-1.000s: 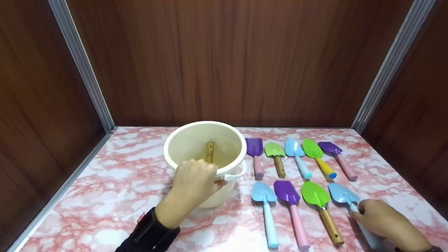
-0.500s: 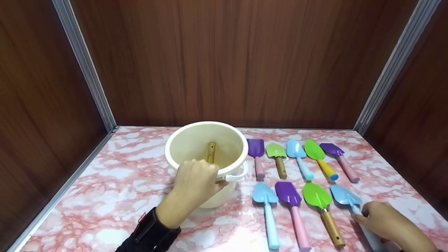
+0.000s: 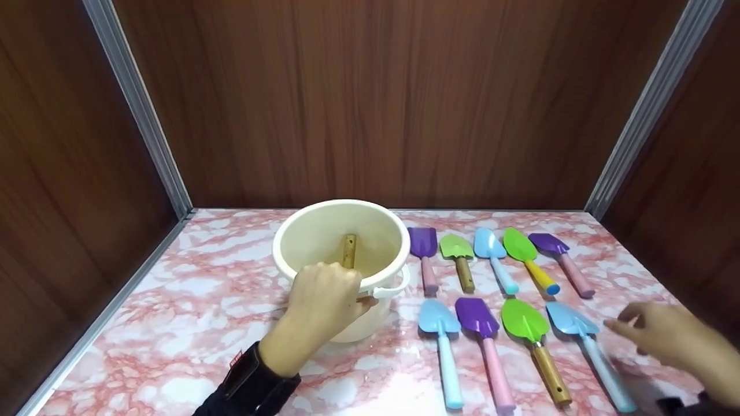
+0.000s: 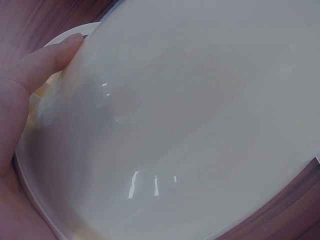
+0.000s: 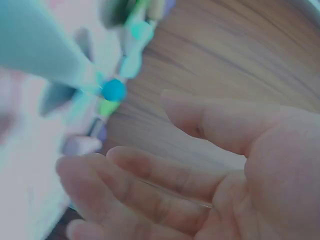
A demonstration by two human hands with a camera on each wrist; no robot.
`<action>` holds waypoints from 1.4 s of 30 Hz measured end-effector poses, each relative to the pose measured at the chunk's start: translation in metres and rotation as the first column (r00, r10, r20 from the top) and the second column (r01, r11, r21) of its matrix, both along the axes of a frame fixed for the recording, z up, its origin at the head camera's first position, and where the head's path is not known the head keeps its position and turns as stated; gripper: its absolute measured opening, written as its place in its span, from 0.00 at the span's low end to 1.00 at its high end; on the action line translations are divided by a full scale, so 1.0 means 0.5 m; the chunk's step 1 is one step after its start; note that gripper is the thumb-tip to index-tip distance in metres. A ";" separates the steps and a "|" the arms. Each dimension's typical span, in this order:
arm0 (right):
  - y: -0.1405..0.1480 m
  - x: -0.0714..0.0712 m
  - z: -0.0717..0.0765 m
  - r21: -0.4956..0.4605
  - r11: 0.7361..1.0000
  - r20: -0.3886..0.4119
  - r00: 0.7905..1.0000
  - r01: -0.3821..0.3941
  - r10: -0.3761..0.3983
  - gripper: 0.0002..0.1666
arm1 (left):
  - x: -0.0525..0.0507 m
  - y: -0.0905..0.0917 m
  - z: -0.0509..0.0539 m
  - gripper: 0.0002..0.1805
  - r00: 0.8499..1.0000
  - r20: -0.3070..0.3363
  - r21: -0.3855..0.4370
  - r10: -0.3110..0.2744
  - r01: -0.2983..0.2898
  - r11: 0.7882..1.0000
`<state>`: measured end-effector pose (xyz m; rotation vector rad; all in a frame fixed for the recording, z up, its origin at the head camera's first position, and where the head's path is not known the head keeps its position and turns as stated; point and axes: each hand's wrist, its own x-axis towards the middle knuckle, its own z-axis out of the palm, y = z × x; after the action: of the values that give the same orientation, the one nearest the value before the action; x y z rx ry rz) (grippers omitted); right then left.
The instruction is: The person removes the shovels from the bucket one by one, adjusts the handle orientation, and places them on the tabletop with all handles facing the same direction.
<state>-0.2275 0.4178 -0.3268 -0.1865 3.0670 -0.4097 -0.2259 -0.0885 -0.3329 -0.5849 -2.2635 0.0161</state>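
My left hand (image 3: 324, 294) grips the near rim of a cream bucket (image 3: 298, 216). The left wrist view is mostly filled by the bucket's smooth wall (image 4: 190, 120), with the thumb over its rim. Inside the bucket a wooden handle (image 3: 349, 248) leans upright; its lower end is hidden. At the right, my right hand (image 3: 665, 332) hovers above the table with fingers apart and holds nothing. Just left of it lies a light blue trowel (image 3: 604, 370), the last in the front row. The right wrist view is blurred, but the palm (image 5: 225, 210) shows bare.
Two rows of trowels lie right of the bucket. In front are a blue one (image 3: 446, 364), a purple one (image 3: 477, 316) and a green one (image 3: 523, 320). Several more, including a yellow-handled trowel (image 3: 542, 277), lie behind. Brown panels (image 3: 376, 104) enclose the marbled table (image 3: 202, 323).
My right hand has let go of the light blue trowel at the front right and moved up and right, away from it. The left hand stays on the bucket.
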 end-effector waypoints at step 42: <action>-0.767 -0.198 0.175 0.585 0.428 0.054 0.559 -0.689 0.827 0.17 | 0.002 0.001 0.000 0.29 0.999 0.009 -0.012 0.032 -0.032 0.999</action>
<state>-0.3263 0.0344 -0.2394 -1.6257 2.6834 0.5979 -0.2246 -0.0879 -0.3328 -0.5563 -2.2828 0.0433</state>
